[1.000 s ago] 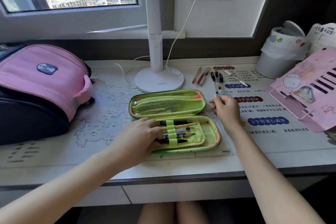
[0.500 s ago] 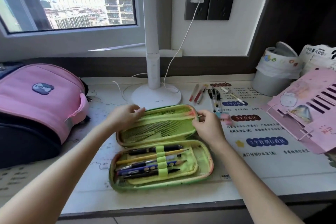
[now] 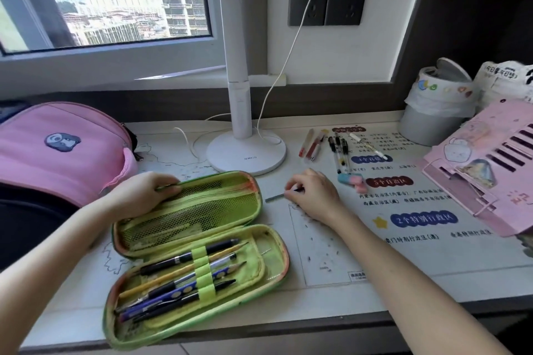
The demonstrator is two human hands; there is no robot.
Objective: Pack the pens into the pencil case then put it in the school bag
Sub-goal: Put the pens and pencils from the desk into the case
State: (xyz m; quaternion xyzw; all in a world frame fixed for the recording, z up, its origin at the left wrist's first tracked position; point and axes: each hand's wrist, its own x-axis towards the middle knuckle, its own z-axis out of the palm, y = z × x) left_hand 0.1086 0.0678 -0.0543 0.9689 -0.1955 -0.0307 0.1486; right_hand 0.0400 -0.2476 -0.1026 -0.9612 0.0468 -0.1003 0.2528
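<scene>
— Head view: how is the pencil case point(image 3: 199, 256) seen?
— It is laid open on the desk point(image 3: 331, 294), mesh lid toward the window, and several pens and pencils point(image 3: 184, 279) are held under green elastic loops in the lower half.
— And the left hand point(image 3: 144, 193)?
— Its fingers are curled over the far left rim of the lid, which is gripped.
— The right hand point(image 3: 313, 196)?
— It is rested on the desk just right of the case, fingers pinched together on a small dark item; a thin grey piece point(image 3: 274, 198) pokes out, perhaps a pen part, though that is blurred.
— Where are the loose pens point(image 3: 337, 150)?
— They are laid in a row beyond the right hand, beside the lamp base point(image 3: 246, 154), with a blue and pink eraser point(image 3: 353, 181) near them.
— The school bag point(image 3: 57, 153)?
— It is set at the desk's left, pink, close to the case.
</scene>
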